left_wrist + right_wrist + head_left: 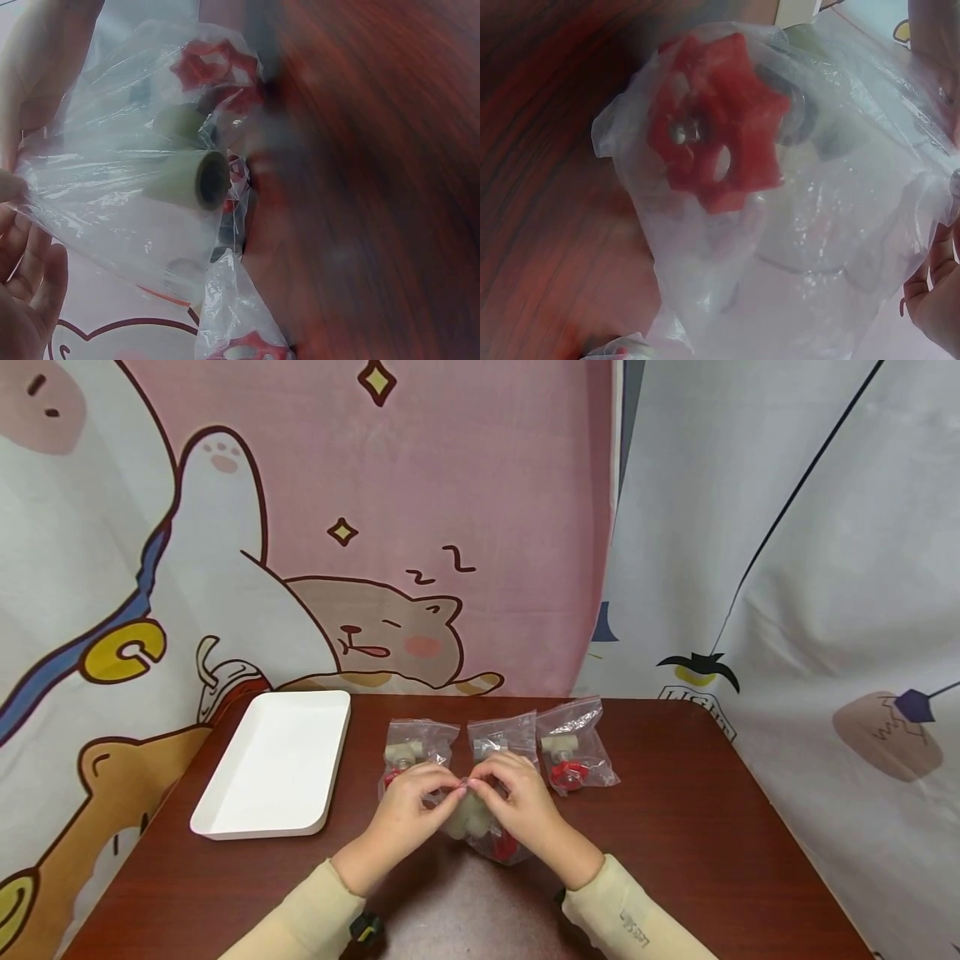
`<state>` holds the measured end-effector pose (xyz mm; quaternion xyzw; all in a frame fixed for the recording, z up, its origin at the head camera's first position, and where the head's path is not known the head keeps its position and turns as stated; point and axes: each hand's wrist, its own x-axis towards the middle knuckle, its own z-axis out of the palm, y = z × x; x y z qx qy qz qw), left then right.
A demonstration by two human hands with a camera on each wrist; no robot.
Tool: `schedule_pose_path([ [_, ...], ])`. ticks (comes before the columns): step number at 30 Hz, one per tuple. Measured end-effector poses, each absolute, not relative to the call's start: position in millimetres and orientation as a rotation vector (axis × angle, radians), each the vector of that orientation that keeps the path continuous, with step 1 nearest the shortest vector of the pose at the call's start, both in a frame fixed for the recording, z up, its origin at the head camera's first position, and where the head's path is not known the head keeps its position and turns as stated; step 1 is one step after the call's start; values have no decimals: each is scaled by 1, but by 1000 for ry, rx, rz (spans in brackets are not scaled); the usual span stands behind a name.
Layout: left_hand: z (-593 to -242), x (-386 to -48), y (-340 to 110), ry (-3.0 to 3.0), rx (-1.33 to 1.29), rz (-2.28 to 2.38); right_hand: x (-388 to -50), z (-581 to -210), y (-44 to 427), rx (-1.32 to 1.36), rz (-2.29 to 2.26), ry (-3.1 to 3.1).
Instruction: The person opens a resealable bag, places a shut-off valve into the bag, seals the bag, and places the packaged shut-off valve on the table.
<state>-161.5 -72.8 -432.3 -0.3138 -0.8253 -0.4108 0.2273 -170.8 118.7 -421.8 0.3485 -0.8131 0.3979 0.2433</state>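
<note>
My left hand (401, 814) and right hand (525, 802) meet near the table's middle. Between thumb and fingers, each pinches the top edge of a clear plastic bag (112, 195). Inside that bag is a valve with a red handwheel (750, 142) and a pale green-beige pipe body (184, 180). The bag hangs below the fingertips; whether its bottom touches the table cannot be told. Just behind the hands lie three similar bags: a left bag (444, 737), a middle bag (521, 727) partly hidden by the right hand, and a right bag (597, 760).
A shallow white tray (273, 768) lies on the left of the brown table (697, 835). A patterned cloth (525, 527) with cartoon animals hangs behind the table's far edge. A dark strapped device (365, 928) sits at the left wrist.
</note>
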Motion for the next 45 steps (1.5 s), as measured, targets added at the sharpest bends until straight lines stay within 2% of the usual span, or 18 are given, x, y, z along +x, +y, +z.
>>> schedule_pose_path([
  [45, -434, -162, -71, -2260, -859, -1184, -171, -424, 120, 912, 1106, -2246],
])
